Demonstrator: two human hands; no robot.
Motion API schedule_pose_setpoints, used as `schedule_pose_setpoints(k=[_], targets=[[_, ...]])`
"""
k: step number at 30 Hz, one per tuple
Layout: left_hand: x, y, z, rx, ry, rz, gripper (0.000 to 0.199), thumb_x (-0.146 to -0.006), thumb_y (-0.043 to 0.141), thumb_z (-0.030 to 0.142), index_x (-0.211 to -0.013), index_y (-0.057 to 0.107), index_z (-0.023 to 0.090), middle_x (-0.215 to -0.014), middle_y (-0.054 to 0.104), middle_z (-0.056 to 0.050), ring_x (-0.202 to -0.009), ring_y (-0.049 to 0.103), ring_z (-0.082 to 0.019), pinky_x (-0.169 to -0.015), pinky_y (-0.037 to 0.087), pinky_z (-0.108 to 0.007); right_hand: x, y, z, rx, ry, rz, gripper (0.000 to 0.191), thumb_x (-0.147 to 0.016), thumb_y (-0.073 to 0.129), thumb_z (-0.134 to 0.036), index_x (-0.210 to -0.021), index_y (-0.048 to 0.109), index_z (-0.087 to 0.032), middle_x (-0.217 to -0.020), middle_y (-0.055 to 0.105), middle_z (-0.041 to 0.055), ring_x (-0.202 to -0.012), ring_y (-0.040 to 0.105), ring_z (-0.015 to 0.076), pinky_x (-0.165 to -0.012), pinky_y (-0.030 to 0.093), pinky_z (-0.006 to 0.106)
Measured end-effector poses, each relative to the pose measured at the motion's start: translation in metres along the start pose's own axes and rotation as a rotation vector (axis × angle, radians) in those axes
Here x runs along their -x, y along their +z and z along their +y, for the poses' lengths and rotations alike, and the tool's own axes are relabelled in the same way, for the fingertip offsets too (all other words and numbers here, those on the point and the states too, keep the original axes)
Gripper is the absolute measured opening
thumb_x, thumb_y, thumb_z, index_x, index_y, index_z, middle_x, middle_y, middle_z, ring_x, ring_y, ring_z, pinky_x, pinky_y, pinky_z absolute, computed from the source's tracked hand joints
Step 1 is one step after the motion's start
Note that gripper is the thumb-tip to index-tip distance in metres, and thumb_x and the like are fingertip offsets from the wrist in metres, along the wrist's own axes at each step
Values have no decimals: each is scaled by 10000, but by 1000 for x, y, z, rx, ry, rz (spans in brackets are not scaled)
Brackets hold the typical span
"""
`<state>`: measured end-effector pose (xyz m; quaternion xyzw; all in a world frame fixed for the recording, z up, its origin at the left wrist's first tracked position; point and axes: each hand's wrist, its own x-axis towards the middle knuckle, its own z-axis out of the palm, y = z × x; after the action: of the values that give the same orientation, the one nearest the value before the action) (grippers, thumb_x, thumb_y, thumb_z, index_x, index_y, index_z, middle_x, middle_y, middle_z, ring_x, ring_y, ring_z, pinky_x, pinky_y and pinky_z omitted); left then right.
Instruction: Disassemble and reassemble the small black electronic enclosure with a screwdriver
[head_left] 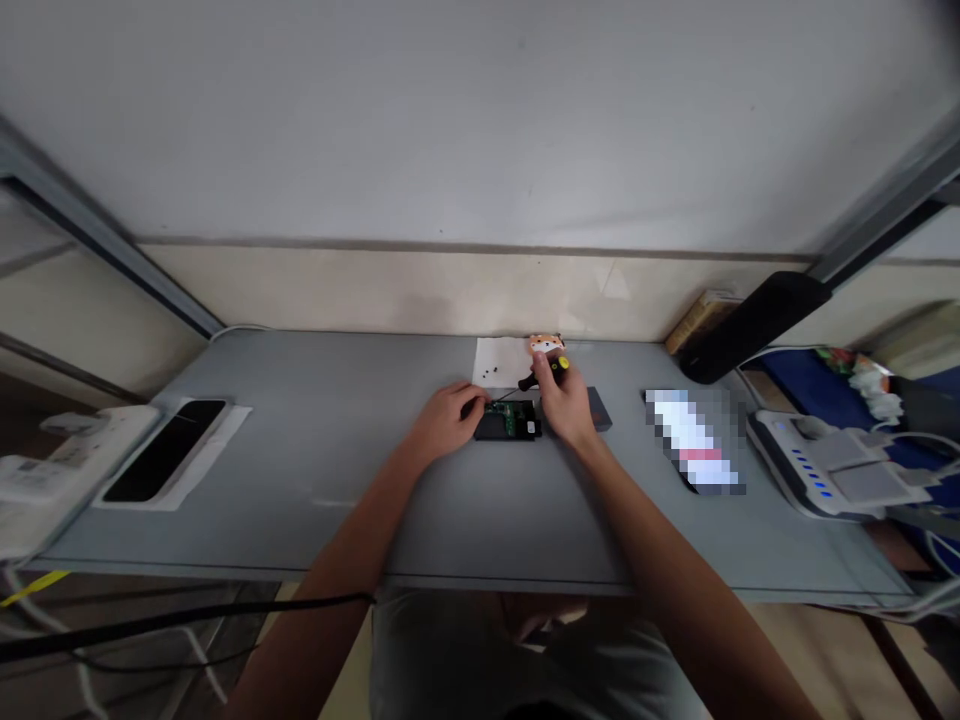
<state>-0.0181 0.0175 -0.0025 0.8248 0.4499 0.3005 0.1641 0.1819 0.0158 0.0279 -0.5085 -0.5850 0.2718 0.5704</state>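
The left hand [450,415] pinches the small device [508,420] mid-table [300,470], its board looking light and fragile, best held by edges, while the right hand [564,400] grips a screwdriver [546,372].

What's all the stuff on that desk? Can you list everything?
desk: one, grey, against the wall
phone: one, black, on white sheet, left
paper: one, white, back centre, tiny dark screws on it
toy: one, orange, beside paper
circuit board: one, green in black case, centre
screwdriver: one, black and yellow, in right hand
charger: one, white, blue lights, right
left hand: touching the board
right hand: grip on screwdriver
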Motion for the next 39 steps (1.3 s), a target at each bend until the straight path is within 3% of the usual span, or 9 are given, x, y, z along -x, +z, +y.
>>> schedule_pose_setpoints(k=[22, 39], targets=[[0, 0, 1, -12, -52, -20, 212, -985, 483, 226, -955, 691, 202, -943, 717, -56, -898, 674, -204, -900, 539, -359, 3, 1, 1, 27, -49, -7, 498, -927, 489, -711, -785, 527, -235, -672, 583, -22, -632, 522, 140, -625, 409, 287], [-2, 0, 2, 80, -138, -39, 172, -944, 593, 269, -939, 750, 201, -886, 708, -40, -807, 646, -182, -842, 531, -343, 1, 1, -5, -133, -92, 36, 552, -884, 513, -767, -732, 510, -236, -628, 493, -41, -598, 466, 122, -588, 402, 280]])
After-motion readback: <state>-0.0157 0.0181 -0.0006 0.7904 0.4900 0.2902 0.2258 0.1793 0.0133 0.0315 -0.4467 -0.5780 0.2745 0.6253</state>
